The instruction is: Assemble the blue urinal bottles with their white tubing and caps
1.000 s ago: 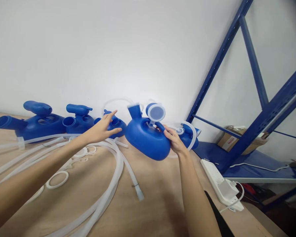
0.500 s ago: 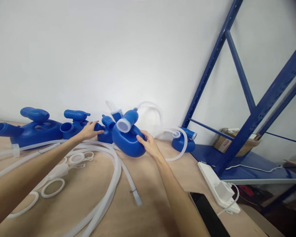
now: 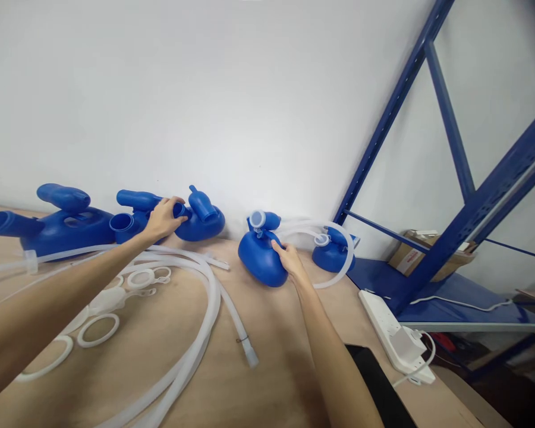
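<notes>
My left hand (image 3: 164,219) is closed around the short spout of a blue plastic urinal bottle (image 3: 207,224), which is tilted near the wall. My right hand (image 3: 289,258) grips the handle side of a second urinal bottle (image 3: 262,261). This one has a white ring on its mouth and a clear hose running off behind it to the right. Just beyond it stands a third blue bottle (image 3: 327,258) with a looped hose (image 3: 350,255). Left of my left hand are two more blue bottles (image 3: 69,233), partly overlapped by my arm and the tubing.
Coiled translucent hoses (image 3: 211,309) lie across the wooden table (image 3: 267,380). White rings (image 3: 98,331) and caps are by my left forearm. A power strip (image 3: 395,339) and a phone (image 3: 378,386) lie at right, beside a blue metal rack (image 3: 455,208) holding a cardboard box (image 3: 405,255).
My right hand has moved its bottle right and down, towards the one with the looped hose. My left hand has closed on the other bottle's spout, and that bottle has tilted up.
</notes>
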Action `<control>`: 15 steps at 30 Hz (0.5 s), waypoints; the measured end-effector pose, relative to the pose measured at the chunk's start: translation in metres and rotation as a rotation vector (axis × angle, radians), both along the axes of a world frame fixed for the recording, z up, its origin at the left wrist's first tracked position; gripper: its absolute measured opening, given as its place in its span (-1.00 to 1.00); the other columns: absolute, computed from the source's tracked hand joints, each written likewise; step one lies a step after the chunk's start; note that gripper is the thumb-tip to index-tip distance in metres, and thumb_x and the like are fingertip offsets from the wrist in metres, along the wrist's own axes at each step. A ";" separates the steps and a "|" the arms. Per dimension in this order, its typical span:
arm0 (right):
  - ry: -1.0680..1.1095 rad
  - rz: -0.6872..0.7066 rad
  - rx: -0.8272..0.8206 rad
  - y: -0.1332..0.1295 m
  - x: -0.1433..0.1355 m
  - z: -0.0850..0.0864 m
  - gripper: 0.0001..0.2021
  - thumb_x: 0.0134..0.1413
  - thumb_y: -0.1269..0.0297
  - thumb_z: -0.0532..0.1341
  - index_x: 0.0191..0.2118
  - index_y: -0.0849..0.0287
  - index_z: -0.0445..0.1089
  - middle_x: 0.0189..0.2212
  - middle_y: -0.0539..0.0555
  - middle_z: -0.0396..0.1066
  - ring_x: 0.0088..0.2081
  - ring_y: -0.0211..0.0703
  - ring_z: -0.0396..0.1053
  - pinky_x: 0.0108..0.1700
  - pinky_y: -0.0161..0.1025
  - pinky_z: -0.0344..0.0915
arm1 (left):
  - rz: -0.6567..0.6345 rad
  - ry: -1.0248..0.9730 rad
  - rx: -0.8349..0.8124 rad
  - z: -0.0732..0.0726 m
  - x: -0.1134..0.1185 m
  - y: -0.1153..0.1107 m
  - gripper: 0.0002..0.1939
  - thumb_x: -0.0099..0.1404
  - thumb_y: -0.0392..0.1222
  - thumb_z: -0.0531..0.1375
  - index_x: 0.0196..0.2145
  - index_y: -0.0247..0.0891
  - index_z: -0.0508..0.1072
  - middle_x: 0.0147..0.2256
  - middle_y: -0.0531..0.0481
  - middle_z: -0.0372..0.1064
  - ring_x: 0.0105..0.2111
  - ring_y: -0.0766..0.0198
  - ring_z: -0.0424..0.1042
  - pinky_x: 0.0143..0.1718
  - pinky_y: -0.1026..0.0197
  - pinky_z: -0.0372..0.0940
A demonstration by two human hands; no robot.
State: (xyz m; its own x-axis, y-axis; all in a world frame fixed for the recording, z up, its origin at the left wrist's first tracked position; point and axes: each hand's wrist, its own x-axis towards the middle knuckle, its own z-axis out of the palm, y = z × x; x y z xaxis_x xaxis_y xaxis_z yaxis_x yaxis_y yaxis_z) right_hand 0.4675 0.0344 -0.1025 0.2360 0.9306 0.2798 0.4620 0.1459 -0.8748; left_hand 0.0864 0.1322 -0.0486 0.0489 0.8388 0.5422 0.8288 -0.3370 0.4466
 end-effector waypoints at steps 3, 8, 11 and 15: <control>0.011 -0.009 -0.051 -0.002 0.005 -0.009 -0.38 0.13 -0.28 0.22 -0.09 0.26 0.55 -0.29 0.19 0.60 -0.09 0.14 0.53 -0.07 -0.06 0.44 | 0.000 -0.027 0.051 0.030 -0.002 -0.016 -0.42 0.34 0.06 0.17 0.21 -0.32 0.35 0.11 -0.27 0.35 0.13 -0.10 0.37 0.22 -0.11 0.27; -0.024 0.048 -0.085 -0.004 0.000 -0.014 -0.45 0.06 -0.22 0.31 -0.13 0.23 0.56 -0.25 0.16 0.60 -0.06 0.09 0.52 -0.03 -0.10 0.43 | -0.069 -0.034 0.052 0.069 -0.017 -0.062 -0.37 0.36 0.18 0.16 0.24 -0.26 0.34 0.13 -0.16 0.36 -0.09 0.08 0.47 0.12 -0.07 0.36; -0.078 0.115 -0.112 -0.009 0.001 -0.006 -0.52 -0.01 -0.14 0.39 -0.19 0.22 0.56 -0.26 0.13 0.60 -0.09 0.10 0.52 -0.04 -0.09 0.43 | -0.127 -0.061 -0.011 0.078 -0.030 -0.094 -0.33 0.28 0.22 0.22 0.21 -0.20 0.36 0.09 -0.08 0.42 -0.19 0.13 0.51 -0.01 0.00 0.43; -0.178 0.169 -0.170 -0.021 0.008 0.010 -0.62 -0.02 -0.07 0.41 -0.33 0.19 0.54 -0.38 0.10 0.58 -0.23 0.06 0.51 -0.15 -0.11 0.41 | -0.163 -0.048 -0.105 0.076 -0.057 -0.131 -0.26 0.15 0.38 0.25 0.15 -0.10 0.42 0.10 0.00 0.47 -0.11 0.00 0.54 0.02 -0.04 0.43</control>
